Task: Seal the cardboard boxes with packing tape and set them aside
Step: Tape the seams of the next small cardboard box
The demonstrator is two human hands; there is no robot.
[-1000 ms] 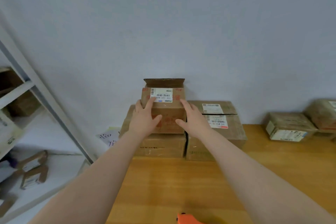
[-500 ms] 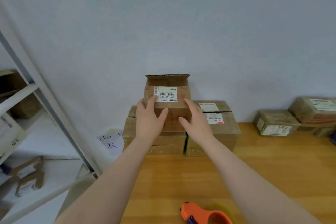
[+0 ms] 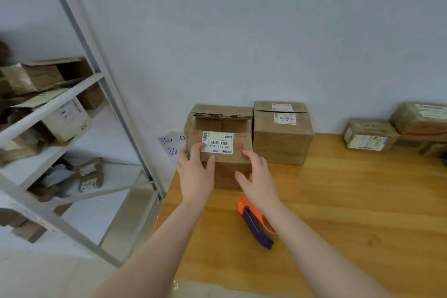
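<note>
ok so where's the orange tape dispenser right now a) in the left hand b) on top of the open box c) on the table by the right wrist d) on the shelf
c: the tape dispenser lies on the table by the right hand, which grips the open box with the left hand.

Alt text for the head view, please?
Left hand and right hand grip an open-topped cardboard box with a barcode label at the wooden table's far-left end. An orange tape dispenser lies by the right wrist; more boxes line the wall.
</note>
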